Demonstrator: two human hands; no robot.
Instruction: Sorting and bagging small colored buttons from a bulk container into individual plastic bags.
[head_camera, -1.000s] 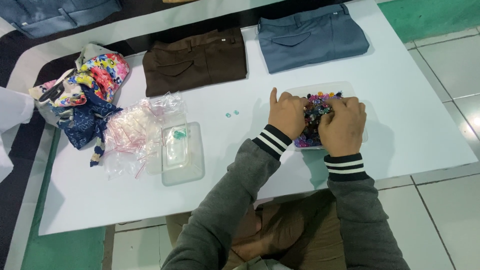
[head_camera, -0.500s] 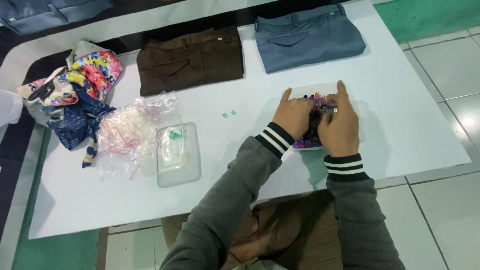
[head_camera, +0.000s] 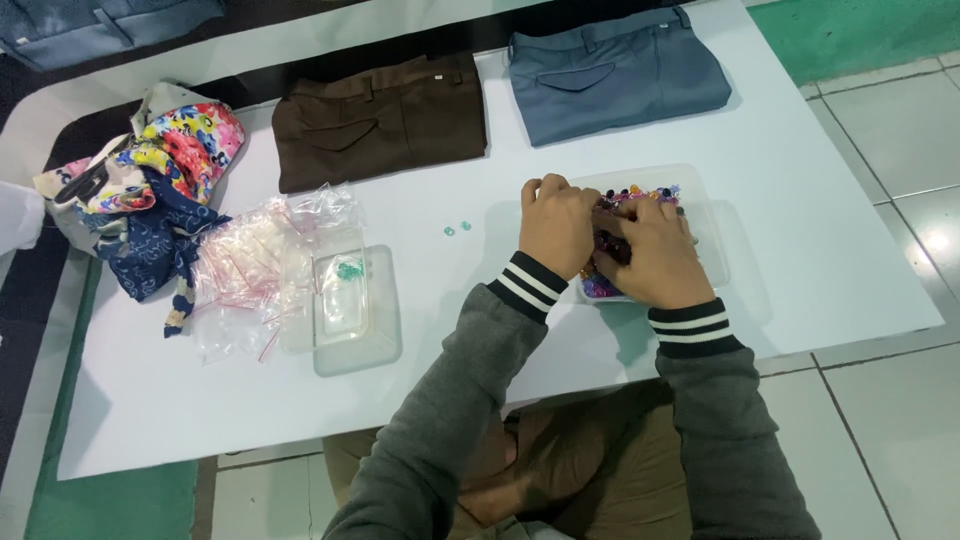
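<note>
Around: brown trousers (head_camera: 380, 122) and grey-blue trousers (head_camera: 615, 70) lying folded on the white bench (head_camera: 820, 250), clear lid (head_camera: 345, 310) beside plastic bags (head_camera: 255, 265) | Thing: clear tray (head_camera: 705, 225) of multicoloured beads (head_camera: 640, 195), bench right | Hands: left hand (head_camera: 557, 228) and right hand (head_camera: 652, 255) curling into the beads, grip unclear | Change: hands staying in the tray, knuckles drawing closer.

Heap of clear zip bags (head_camera: 262, 262) — pink-edged, left of lidded box (head_camera: 340, 300)
</note>
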